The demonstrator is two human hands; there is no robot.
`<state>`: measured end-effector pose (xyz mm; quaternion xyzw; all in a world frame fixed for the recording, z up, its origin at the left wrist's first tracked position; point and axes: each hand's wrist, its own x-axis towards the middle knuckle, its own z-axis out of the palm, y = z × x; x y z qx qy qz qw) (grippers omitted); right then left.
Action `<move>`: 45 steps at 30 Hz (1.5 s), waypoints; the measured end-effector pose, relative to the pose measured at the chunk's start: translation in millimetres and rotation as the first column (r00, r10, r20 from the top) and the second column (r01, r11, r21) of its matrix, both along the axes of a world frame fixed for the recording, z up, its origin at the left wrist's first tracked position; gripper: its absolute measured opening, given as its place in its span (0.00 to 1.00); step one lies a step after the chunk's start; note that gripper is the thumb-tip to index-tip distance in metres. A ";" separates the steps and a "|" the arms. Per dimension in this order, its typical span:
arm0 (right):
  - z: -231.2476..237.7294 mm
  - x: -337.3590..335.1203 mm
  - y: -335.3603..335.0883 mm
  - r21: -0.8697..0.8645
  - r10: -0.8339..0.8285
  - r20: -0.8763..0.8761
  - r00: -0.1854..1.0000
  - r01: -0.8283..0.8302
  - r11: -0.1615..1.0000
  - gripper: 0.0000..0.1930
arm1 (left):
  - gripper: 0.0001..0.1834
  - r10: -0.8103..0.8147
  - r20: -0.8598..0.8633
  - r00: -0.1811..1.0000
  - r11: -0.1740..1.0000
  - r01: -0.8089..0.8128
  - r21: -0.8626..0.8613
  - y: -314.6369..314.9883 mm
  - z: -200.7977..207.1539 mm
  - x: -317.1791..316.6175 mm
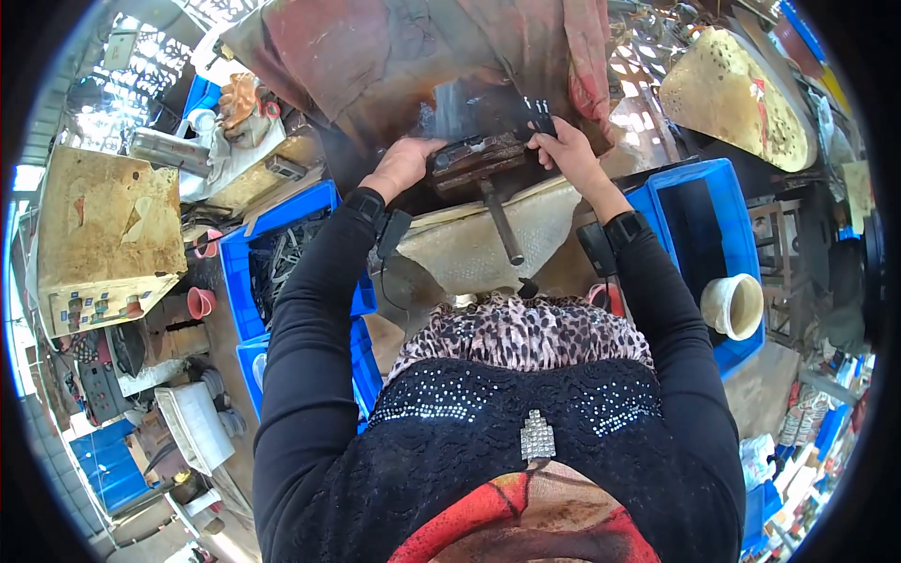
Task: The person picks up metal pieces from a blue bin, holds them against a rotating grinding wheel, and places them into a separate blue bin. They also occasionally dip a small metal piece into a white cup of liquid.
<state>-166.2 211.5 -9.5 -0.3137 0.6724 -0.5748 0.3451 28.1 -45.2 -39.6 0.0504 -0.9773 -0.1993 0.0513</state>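
Note:
A dark metal clamping fixture sits in front of me, with a round rod handle sticking out toward my body. My left hand is closed at the fixture's left end, thumb along it; its other fingers are partly hidden. On the right, my right hand pinches several slim dark strips with bright tips, beside the fixture's right end. Behind the fixture, a blurred grey surface shows beneath a stained reddish cloth cover.
A blue bin at my left holds many dark metal pieces. Another blue bin stands at my right, with a cream bucket by its near end. A worn box is far left; a rusty yellowish panel leans far right.

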 end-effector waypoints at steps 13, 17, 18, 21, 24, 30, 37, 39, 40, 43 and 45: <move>-4.0 3.1 -2.9 0.021 -0.009 -0.039 0.999 0.010 1.000 0.11 | 0.25 -0.074 0.105 0.992 0.990 0.086 -0.108 -2.6 2.8 3.1; -6.0 0.5 1.8 0.002 -0.028 -0.056 0.998 0.028 1.000 0.11 | 0.22 -0.043 0.128 0.991 0.984 0.065 -0.169 15.7 36.1 8.7; -2.5 4.3 -0.7 0.011 -0.048 -0.048 0.998 0.049 0.999 0.11 | 0.22 -0.022 0.129 0.991 0.984 0.044 -0.172 22.7 44.9 18.8; -4.9 3.0 -9.0 0.039 -0.068 -0.033 0.997 0.069 0.997 0.10 | 0.22 -0.021 -0.092 0.996 0.983 0.004 -0.181 60.6 73.5 29.6; -24.1 -6.4 -18.6 0.058 -0.232 0.005 0.973 0.231 0.971 0.10 | 0.23 -0.328 -0.231 0.916 0.944 0.309 -0.117 113.2 94.9 33.4; -34.6 -1.5 -18.7 0.034 -0.192 -0.418 0.888 0.227 0.973 0.07 | 0.13 -0.479 -0.205 0.853 0.877 0.463 -0.127 133.8 60.2 39.9; -33.5 -5.9 -19.3 0.070 -0.193 -0.405 0.894 0.241 0.968 0.07 | 0.09 -0.053 -0.420 0.906 0.998 0.032 -0.056 102.8 109.6 15.6; -37.2 -8.2 -18.2 0.047 -0.187 -0.442 0.877 0.230 0.972 0.07 | 0.12 0.238 -0.523 0.818 0.958 -0.111 0.263 87.4 121.2 -1.7; -35.8 -7.4 -19.8 0.030 -0.182 -0.457 0.871 0.220 0.975 0.07 | 0.13 0.313 -0.584 0.749 0.940 -0.159 0.301 81.0 126.1 -11.3; -32.4 -5.3 -17.8 0.051 -0.158 -0.520 0.839 0.216 0.975 0.07 | 0.13 0.467 -0.641 0.609 0.884 -0.299 0.359 56.5 131.8 -46.8; -29.5 -2.5 -16.2 0.065 -0.138 -0.556 0.819 0.209 0.976 0.08 | 0.12 0.544 -0.641 0.542 0.838 -0.388 0.383 38.6 133.1 -65.0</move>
